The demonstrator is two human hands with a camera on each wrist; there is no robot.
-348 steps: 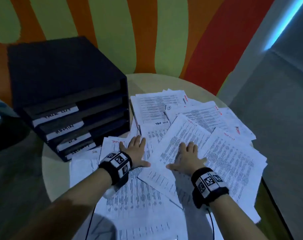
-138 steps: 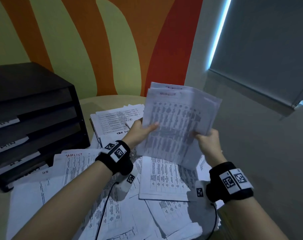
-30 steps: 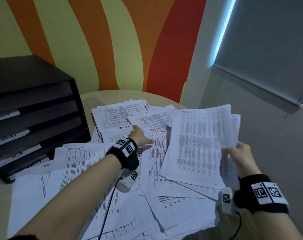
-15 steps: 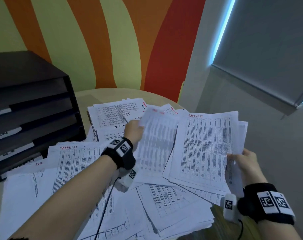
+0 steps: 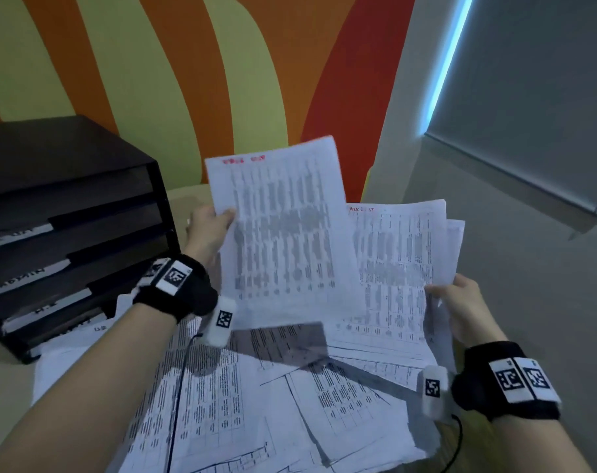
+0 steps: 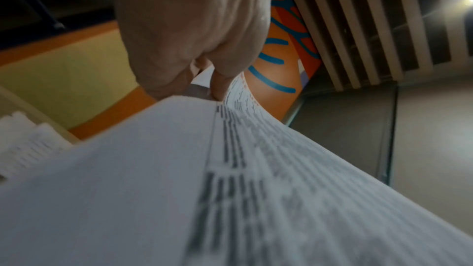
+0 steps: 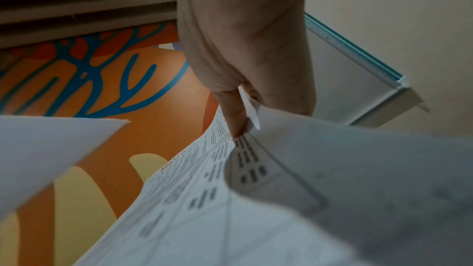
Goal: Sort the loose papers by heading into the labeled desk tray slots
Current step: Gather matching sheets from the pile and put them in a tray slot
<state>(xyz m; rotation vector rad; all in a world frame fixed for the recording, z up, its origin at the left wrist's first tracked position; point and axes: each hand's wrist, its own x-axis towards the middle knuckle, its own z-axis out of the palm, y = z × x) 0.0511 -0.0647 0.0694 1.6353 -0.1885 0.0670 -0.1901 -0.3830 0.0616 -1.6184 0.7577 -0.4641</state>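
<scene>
I saw a striped wall [image 5: 194, 63] at twelve o'clock, its bands running orange, pale green and red. At two o'clock a grey window blind [image 5: 542, 83] hung down, with a thin strip of blue light [image 5: 447, 59] along its left edge. Below it, at three o'clock, lay a plain grey wall [image 5: 529, 285]. From the wrist views, I made out pale ceiling slats [image 6: 358, 17] overhead.

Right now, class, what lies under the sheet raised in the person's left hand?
Under the raised sheet, pinched by the left hand, more loose papers lie overlapping in its shadow on the table. Their headings are covered.
</scene>
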